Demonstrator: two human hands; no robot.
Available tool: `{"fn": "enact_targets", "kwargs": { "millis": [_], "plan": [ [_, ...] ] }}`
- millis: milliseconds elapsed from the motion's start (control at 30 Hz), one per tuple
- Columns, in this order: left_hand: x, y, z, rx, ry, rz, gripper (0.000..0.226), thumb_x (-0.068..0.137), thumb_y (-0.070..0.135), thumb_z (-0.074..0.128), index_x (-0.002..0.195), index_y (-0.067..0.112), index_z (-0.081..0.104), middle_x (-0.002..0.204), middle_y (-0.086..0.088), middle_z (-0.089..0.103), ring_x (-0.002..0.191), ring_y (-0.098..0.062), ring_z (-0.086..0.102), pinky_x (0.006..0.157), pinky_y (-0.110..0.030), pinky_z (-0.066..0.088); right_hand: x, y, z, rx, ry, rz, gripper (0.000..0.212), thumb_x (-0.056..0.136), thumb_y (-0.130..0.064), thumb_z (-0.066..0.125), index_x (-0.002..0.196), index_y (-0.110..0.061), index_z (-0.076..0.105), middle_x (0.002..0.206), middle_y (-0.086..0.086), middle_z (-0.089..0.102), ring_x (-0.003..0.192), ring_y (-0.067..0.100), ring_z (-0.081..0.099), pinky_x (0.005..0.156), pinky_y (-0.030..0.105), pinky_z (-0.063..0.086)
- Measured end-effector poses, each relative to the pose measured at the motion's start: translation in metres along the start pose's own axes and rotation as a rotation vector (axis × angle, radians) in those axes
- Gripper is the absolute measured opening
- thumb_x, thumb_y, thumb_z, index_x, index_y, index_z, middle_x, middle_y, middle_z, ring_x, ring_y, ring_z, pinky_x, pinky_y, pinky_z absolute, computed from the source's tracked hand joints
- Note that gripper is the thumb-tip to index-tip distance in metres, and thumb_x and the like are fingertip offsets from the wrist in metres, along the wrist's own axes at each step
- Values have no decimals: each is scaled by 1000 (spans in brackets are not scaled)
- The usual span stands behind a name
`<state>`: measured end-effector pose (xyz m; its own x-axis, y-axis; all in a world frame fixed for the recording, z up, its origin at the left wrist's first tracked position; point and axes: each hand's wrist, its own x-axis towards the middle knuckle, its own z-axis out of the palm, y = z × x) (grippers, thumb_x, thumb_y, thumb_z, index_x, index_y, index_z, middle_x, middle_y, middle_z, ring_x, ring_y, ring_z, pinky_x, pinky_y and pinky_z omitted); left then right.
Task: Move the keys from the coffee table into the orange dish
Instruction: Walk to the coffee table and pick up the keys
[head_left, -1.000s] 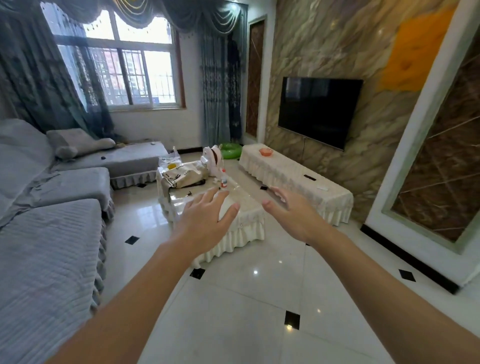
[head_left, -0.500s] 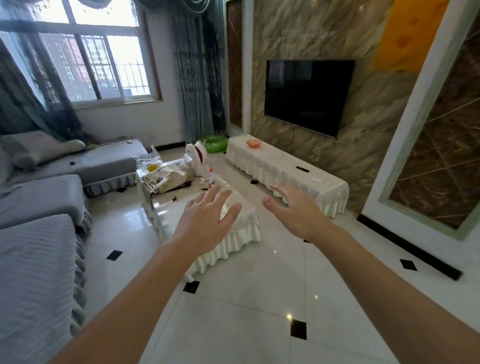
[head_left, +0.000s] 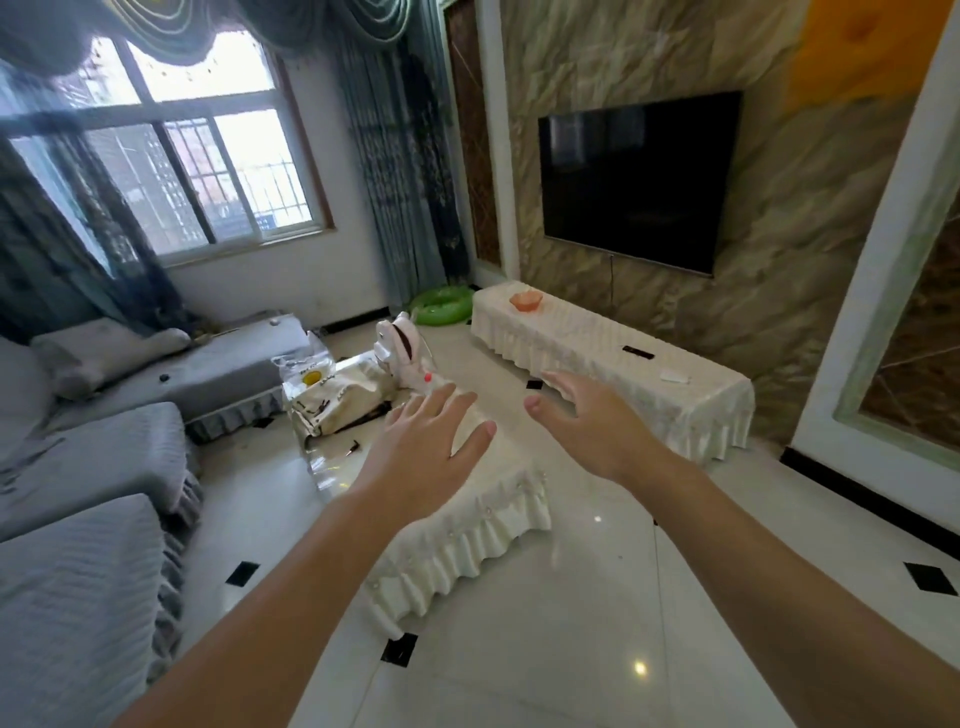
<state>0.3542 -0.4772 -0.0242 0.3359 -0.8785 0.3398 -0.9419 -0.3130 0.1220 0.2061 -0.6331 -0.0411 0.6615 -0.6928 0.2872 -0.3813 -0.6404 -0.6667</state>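
Both my arms reach forward over the floor. My left hand (head_left: 423, 449) is open, fingers spread, in front of the coffee table (head_left: 467, 540), which has a glossy top and a cream frilled cloth. My right hand (head_left: 587, 421) is open too, to the table's right. A small dark thing, perhaps the keys (head_left: 354, 447), lies on the tabletop left of my left hand; it is too small to be sure. The orange dish (head_left: 525, 300) sits at the far end of the long TV bench (head_left: 675, 410), well beyond both hands.
A printed bag (head_left: 332, 397), a plastic packet and a white fan (head_left: 397, 348) crowd the table's far end. Grey sofas (head_left: 78, 519) line the left. A remote (head_left: 638, 352) and a white item lie on the bench. A green ring (head_left: 441, 306) lies on the floor by the curtain.
The view has moved closer to the coffee table and swung a little; both hands stay open and stretched out ahead, holding nothing.
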Motion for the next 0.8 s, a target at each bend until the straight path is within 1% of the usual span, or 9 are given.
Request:
{"fn": "enact_targets", "kwargs": {
  "millis": [100, 200, 267, 367, 467, 567, 667, 800],
  "plan": [
    [37, 2, 14, -1, 16, -12, 61, 94, 63, 23, 141, 28, 42, 151, 4, 40, 137, -21, 36, 109, -40, 27, 38, 19, -4, 16, -2, -32, 72, 84, -69, 39, 141, -26, 42, 146, -3, 44, 134, 18, 37, 104, 36, 30],
    [71, 0, 29, -23, 0, -1, 65, 92, 66, 20, 141, 29, 41, 153, 3, 37, 139, -21, 33, 110, -40, 26, 66, 37, -5, -9, -2, -29, 71, 85, -68, 38, 142, -26, 42, 146, -3, 44, 134, 18, 37, 107, 39, 31],
    [100, -5, 42, -39, -7, -6, 68, 90, 69, 15, 141, 30, 40, 153, 2, 37, 139, -22, 33, 111, -42, 26, 88, 52, -5, -33, -6, -17, 70, 87, -67, 39, 142, -25, 41, 147, -3, 43, 134, 18, 36, 107, 39, 30],
    [147, -16, 67, -61, 0, -6, 69, 90, 71, 14, 140, 32, 40, 151, 2, 40, 137, -23, 37, 109, -45, 28, 124, 76, -3, -80, 3, -3, 67, 89, -65, 40, 142, -25, 40, 146, -2, 44, 134, 18, 35, 99, 30, 25],
    [194, -30, 97, -75, 0, 21, 67, 90, 72, 15, 139, 34, 40, 150, 3, 42, 136, -24, 39, 108, -45, 29, 165, 97, 1, -148, 15, 9, 67, 89, -65, 39, 142, -24, 41, 146, -1, 44, 133, 19, 36, 96, 29, 25],
    [245, -43, 119, -114, 13, 56, 61, 92, 68, 22, 137, 32, 43, 145, 3, 47, 131, -24, 44, 104, -43, 33, 208, 114, 4, -158, 10, 37, 66, 90, -63, 41, 141, -21, 43, 146, 1, 45, 133, 19, 38, 101, 32, 29],
    [303, -53, 132, -160, 15, 89, 63, 93, 66, 24, 138, 27, 43, 145, 4, 47, 130, -22, 45, 102, -42, 35, 256, 128, -2, -201, 20, 69, 67, 90, -62, 39, 142, -20, 42, 146, 1, 45, 134, 20, 38, 107, 38, 31],
    [377, -52, 147, -221, 5, 156, 62, 95, 64, 25, 141, 26, 40, 150, 2, 41, 135, -22, 40, 106, -42, 31, 310, 150, -16, -221, 92, 93, 63, 91, -57, 42, 140, -18, 44, 144, 2, 47, 132, 20, 39, 107, 36, 30]
  ]
}}
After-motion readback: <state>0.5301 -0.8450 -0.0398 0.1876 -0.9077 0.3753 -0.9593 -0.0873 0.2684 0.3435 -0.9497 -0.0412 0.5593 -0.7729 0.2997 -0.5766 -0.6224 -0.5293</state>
